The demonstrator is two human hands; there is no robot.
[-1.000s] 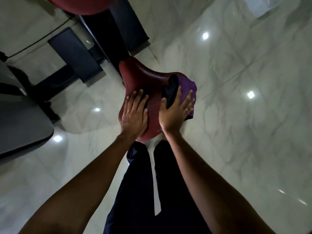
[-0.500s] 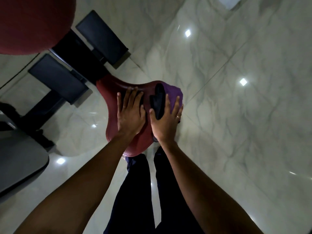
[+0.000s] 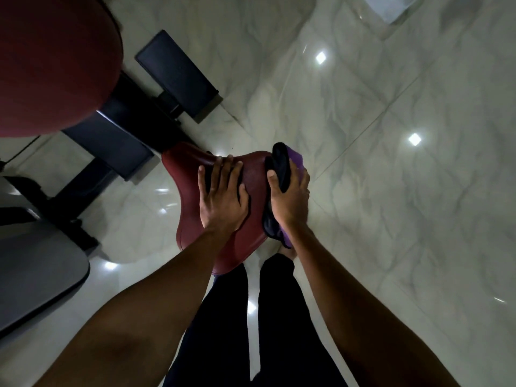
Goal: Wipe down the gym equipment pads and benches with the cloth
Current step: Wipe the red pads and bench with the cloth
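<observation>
- The seat pad [image 3: 184, 177] stands just ahead of the person's legs [image 3: 223, 317], above the floor [image 3: 391, 205].
- The left hand [image 3: 223, 196] lies flat on the middle of the seat pad.
- The right hand [image 3: 290, 202], just beside it, grips the cloth [image 3: 282, 163] against the pad's right edge.
- Two footplates [image 3: 178, 76] lie beyond the seat pad, to the left.
- A larger pad [image 3: 50, 60] sits farther left, above the footplates.
- A bench [image 3: 36, 275] lies at the near left, well apart from the seat pad.

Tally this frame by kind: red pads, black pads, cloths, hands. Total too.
red pads: 2 (seat pad, large pad)
black pads: 2 (far pad, near pad)
cloth: 1
hands: 2 (left hand, right hand)
total: 7
</observation>
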